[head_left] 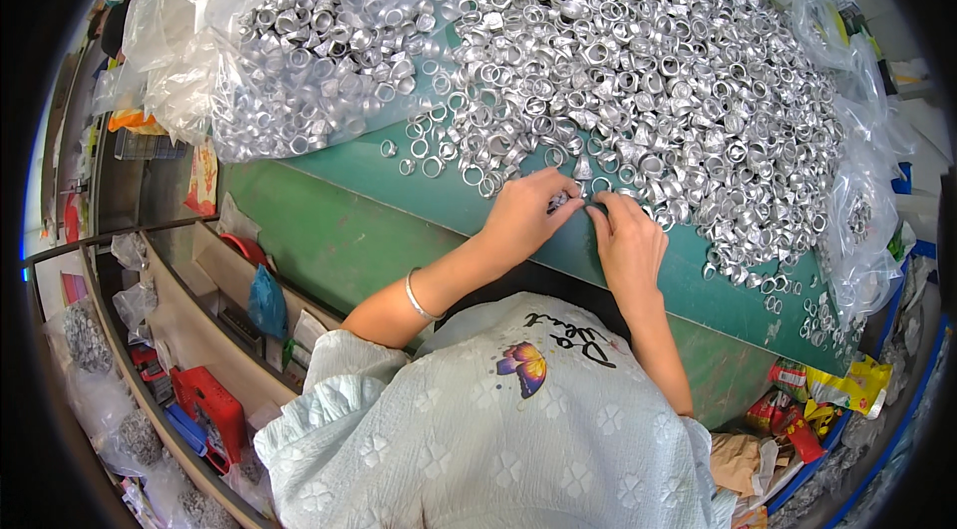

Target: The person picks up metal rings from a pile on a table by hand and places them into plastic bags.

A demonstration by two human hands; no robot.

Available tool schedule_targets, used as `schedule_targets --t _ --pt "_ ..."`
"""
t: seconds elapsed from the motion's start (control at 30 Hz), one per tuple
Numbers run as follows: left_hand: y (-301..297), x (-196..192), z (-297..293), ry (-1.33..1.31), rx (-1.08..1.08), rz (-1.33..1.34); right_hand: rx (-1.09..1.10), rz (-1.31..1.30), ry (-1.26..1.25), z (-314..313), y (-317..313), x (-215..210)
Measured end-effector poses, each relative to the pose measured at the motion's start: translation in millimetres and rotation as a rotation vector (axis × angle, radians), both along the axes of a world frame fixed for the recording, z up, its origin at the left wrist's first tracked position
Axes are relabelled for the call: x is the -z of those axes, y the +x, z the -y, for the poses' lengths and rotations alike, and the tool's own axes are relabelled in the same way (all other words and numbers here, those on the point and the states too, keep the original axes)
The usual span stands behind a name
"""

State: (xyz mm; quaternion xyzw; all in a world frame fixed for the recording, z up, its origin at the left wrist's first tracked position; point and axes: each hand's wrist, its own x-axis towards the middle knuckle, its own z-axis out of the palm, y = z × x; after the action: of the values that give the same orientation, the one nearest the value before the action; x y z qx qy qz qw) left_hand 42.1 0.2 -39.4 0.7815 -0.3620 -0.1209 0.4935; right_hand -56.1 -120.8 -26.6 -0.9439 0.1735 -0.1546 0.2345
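Observation:
A big heap of small silver metal rings (648, 60) covers the far part of a green table (379, 195). My left hand (526, 215) and my right hand (628, 245) rest together at the heap's near edge. Between their fingertips they pinch a small silver ring (561, 200); I cannot tell which hand carries it. A thin silver bangle (419, 298) circles my left wrist. Loose rings lie scattered just left of my hands.
A clear plastic bag full of the same rings (299, 50) lies at the table's far left. More clear bags (862, 220) hang at the right edge. Below left, a shelf holds a red box (211, 409) and a blue bag (267, 302). Snack wrappers (827, 394) lie at lower right.

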Motion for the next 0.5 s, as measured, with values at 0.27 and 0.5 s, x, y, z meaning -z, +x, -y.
schedule_targets --t 0.27,0.5 --pt "8 -9 -6 -0.005 0.061 -0.115 -0.005 -0.036 0.315 -3 3 -14" --pt "15 -22 -9 -0.016 0.181 -0.404 -0.078 0.153 0.352 2 2 -8"
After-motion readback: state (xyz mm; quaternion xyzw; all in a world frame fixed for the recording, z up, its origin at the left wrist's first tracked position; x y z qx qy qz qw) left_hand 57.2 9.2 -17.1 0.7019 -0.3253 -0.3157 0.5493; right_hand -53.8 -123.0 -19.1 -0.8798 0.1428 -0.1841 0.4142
